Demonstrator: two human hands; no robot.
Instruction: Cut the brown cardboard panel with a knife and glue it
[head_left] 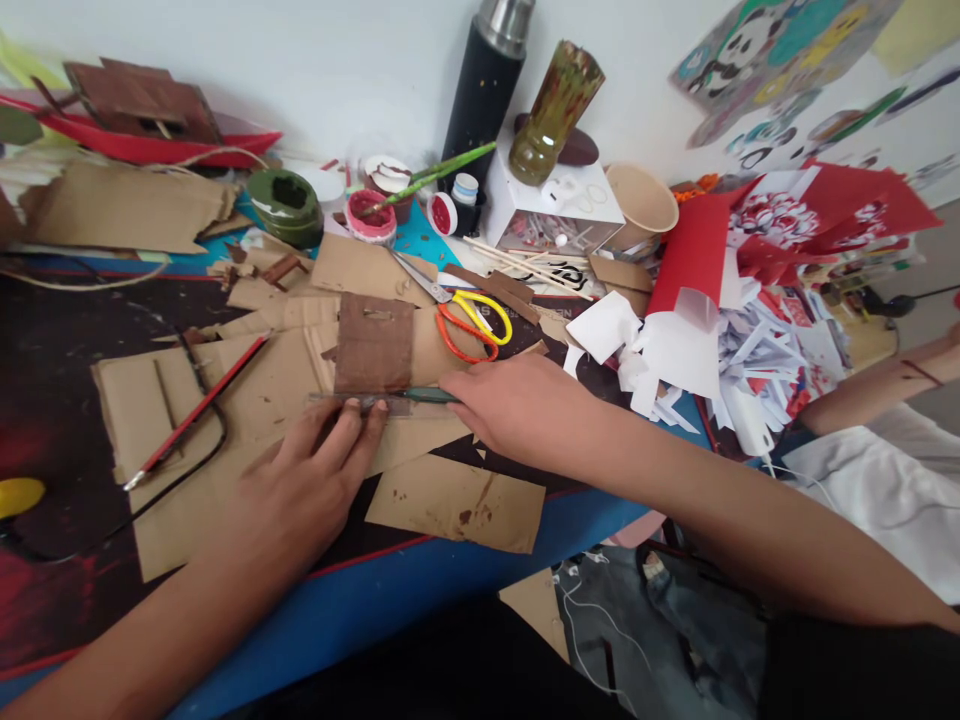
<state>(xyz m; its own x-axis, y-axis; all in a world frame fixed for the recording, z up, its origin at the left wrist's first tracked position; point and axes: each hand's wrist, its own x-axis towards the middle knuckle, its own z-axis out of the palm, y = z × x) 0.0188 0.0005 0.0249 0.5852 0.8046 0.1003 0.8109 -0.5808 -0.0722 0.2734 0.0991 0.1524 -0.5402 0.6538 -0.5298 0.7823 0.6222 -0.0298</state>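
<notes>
A brown-painted cardboard piece (373, 342) lies on bare cardboard in front of me, with a small tan strip near its top. Along its lower edge is a clear ruler (397, 406). My left hand (319, 465) presses that ruler down with its fingertips, fingers apart. From the right, my right hand (517, 405) is closed around a slim dark green craft knife (424, 394). The knife points left along the ruler; its tip is too small to make out. Just beyond the right hand lie scissors (469, 318) with yellow and orange handles.
A red pencil (199, 410) and black cord cross the cardboard sheets (232, 450) at left. Behind stand paint pots (285, 208), a black flask (487, 90) and a red model boat (165, 140). Paper scraps (757, 350) are heaped at right, near another person's arm (877, 385).
</notes>
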